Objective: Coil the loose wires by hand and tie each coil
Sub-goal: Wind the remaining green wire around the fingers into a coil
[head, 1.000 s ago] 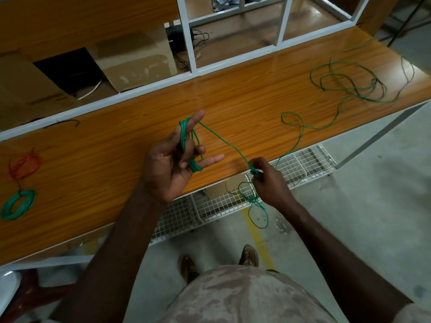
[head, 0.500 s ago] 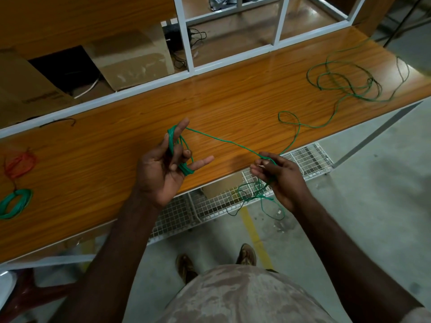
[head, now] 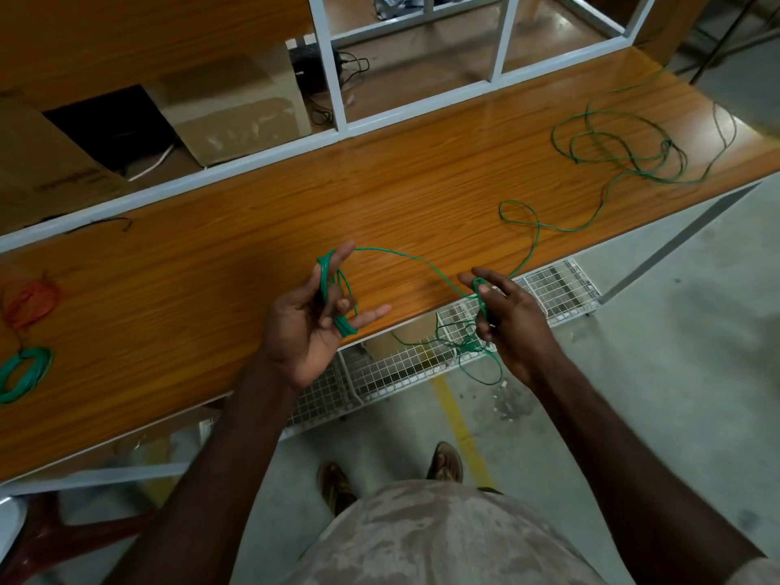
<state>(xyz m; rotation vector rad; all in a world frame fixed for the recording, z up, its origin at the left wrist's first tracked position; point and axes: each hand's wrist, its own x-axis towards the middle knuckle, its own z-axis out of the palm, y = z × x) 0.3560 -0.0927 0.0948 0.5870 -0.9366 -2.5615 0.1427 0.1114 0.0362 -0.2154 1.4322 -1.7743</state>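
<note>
Standing at the near edge of a wooden bench (head: 211,255), a person holds both hands just above it. The left hand (head: 304,327) has a green wire (head: 405,257) wound in several turns around its spread fingers, from the raised forefinger down to the little finger, with the middle fingers curled onto the turns to keep them in place. From the top of that coil the wire arcs across to the right hand (head: 515,327), which pinches it between thumb and curled fingers; a small tangle of the same wire hangs below this hand, in front of a white wire-mesh shelf (head: 561,289) under the bench. Beyond the right hand the wire runs up onto the benchtop, makes a small loop, and ends in a loose heap at the far right. At the left edge of the bench lie a finished green coil (head: 23,373) and, just behind it, an orange coil (head: 31,299). Past the bench's white frame sit cardboard boxes (head: 236,107).
</note>
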